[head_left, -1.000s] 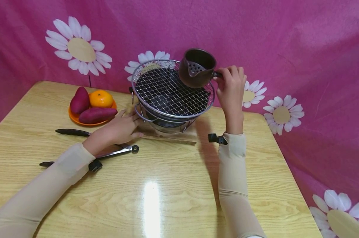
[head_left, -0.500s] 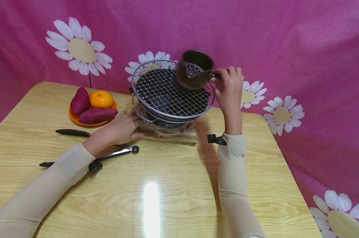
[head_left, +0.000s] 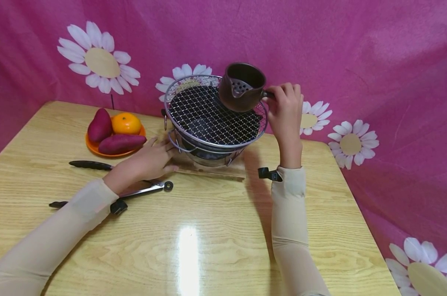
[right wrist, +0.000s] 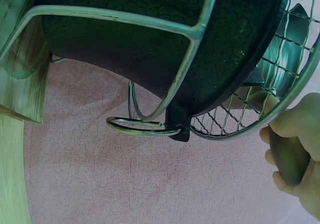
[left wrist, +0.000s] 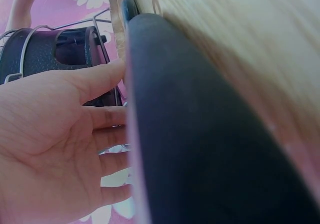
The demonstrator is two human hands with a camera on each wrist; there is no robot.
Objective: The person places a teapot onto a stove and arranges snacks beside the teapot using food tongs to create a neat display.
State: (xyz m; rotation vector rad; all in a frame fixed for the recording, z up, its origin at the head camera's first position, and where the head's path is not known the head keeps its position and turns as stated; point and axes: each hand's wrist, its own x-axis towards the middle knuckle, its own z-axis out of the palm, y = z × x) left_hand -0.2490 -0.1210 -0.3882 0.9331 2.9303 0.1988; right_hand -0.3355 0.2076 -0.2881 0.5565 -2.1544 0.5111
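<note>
A small dark brown teapot (head_left: 239, 96) with a strainer spout and side handle stands over the right back of the round wire mesh (head_left: 208, 119). My right hand (head_left: 286, 109) grips its handle (right wrist: 290, 159), fingers curled round it in the right wrist view. Whether the pot's base touches the mesh I cannot tell. The mesh covers a black tabletop grill (right wrist: 125, 49) in a wire frame. On the grill's left, my left hand (head_left: 147, 162) lies with straight, spread fingers at the wooden board (head_left: 212, 174) beneath it; its fingertips are partly hidden.
Kitchen tongs (head_left: 145, 190) lie spread under my left wrist. Behind them, an orange plate (head_left: 116, 155) bears two purple sweet potatoes (head_left: 121, 143) and an orange mandarin (head_left: 126, 123). A pink flowered cloth (head_left: 319, 49) hangs behind the wooden table (head_left: 230, 230).
The teapot and right hand have shifted slightly left and down over the mesh, mostly in the first half second. My left hand has stayed put.
</note>
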